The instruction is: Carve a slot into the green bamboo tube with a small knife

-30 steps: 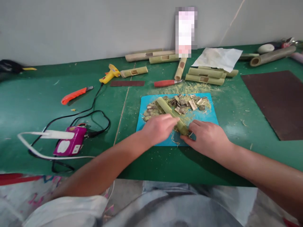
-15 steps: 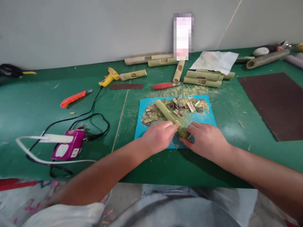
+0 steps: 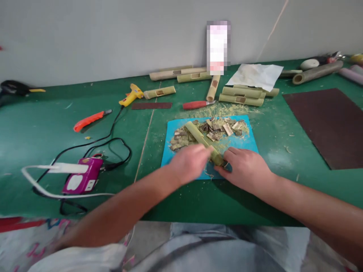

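Observation:
A green bamboo tube (image 3: 195, 133) lies slantwise over a blue mat (image 3: 169, 130), its near end toward me. My right hand (image 3: 245, 164) is closed around that near end and steadies it from the right. On the tube's left side, my left hand (image 3: 191, 160) is curled, its fingertips against the middle of the tube. Motion smears it, and whatever the fingers pinch is hidden. Bamboo chips (image 3: 214, 130) and pale shavings are heaped on the mat behind the tube.
Behind the mat lie a red-handled knife (image 3: 195, 105) and several notched bamboo tubes (image 3: 241, 99). On the left are an orange utility knife (image 3: 89, 121), a yellow glue gun (image 3: 132, 95) and a purple power strip (image 3: 82, 175) with cords. A dark brown sheet (image 3: 326, 124) lies at right.
My left hand has shifted slightly left and is now blurred. The right hand and the bamboo tube hold nearly the same place; the whole view has tilted slightly.

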Demonstrator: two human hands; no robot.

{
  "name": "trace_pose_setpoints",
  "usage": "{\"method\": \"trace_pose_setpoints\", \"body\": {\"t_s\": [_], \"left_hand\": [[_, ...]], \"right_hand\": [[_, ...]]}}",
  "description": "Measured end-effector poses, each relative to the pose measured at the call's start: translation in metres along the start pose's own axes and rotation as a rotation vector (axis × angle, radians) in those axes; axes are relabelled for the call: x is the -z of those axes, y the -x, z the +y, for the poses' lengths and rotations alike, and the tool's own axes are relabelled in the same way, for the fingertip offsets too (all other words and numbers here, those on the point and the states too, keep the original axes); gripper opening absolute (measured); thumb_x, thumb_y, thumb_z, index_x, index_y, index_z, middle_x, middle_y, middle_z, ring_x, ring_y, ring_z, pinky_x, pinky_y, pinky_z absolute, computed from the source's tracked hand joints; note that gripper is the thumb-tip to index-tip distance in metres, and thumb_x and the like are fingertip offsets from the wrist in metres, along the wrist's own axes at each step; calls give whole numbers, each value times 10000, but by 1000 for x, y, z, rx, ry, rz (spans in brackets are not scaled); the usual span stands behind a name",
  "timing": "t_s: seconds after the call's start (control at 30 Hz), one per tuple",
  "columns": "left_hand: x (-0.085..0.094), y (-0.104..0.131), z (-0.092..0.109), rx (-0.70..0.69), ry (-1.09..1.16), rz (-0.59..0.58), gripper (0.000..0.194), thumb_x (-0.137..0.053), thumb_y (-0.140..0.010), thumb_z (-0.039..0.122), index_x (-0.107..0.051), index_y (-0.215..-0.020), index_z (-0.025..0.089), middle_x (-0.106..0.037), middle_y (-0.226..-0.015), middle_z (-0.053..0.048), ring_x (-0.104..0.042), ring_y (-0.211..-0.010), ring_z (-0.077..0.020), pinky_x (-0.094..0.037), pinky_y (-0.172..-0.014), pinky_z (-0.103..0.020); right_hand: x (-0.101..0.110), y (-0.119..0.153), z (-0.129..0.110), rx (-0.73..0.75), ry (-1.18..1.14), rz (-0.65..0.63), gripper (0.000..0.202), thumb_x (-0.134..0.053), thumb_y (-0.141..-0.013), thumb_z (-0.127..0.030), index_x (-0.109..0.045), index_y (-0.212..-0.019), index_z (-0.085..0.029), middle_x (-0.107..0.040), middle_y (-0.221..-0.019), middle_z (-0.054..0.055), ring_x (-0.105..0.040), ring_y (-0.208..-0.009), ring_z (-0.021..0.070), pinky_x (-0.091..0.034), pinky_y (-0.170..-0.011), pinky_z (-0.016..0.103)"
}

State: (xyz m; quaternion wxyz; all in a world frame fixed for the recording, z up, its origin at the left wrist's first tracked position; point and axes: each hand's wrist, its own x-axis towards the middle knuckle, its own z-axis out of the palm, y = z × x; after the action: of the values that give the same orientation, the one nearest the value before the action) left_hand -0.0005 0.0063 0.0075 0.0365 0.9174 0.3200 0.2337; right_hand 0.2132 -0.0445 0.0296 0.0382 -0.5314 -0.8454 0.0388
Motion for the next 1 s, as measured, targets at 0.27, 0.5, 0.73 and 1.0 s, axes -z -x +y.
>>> {"method": "trace_pose_setpoints", "body": {"t_s": [0.27,0.5,0.73,1.0], "left_hand": [[-2,-1,-9,27,-23,11,331,-395,-1016,245,-686,-1093,109,-674,-789,-76,-647,-716,-164,-534,-647,-266],[0,-2,-5,55,-105,50,331,-388,-1003,215,-693,-1016,88,-672,-799,-103,-646,-711,-176,-526,-633,-276],[0,-2,-4,81,-106,64,301,-419,-997,207,-692,-1056,98,-679,-799,-87,-643,-709,-169,-516,-630,-260],[-4,-1,-1,91,-72,57,330,-399,-1012,245,-688,-1082,103,-688,-814,-99,-661,-726,-180,-528,-650,-279]], "right_hand": [[1,0,0,-5,5,1,244,-590,-868,-409,-635,-782,-185,-649,-760,49,-567,-638,162,-283,-566,302],[-1,1,1,8,2,26,249,-577,-876,-403,-625,-774,-181,-642,-758,50,-571,-636,163,-290,-565,302],[0,0,1,0,12,19,242,-590,-871,-406,-627,-777,-185,-643,-758,49,-578,-648,164,-298,-572,300],[1,0,0,-3,10,12,230,-585,-872,-398,-632,-784,-190,-652,-775,55,-590,-664,172,-303,-581,302]]}}
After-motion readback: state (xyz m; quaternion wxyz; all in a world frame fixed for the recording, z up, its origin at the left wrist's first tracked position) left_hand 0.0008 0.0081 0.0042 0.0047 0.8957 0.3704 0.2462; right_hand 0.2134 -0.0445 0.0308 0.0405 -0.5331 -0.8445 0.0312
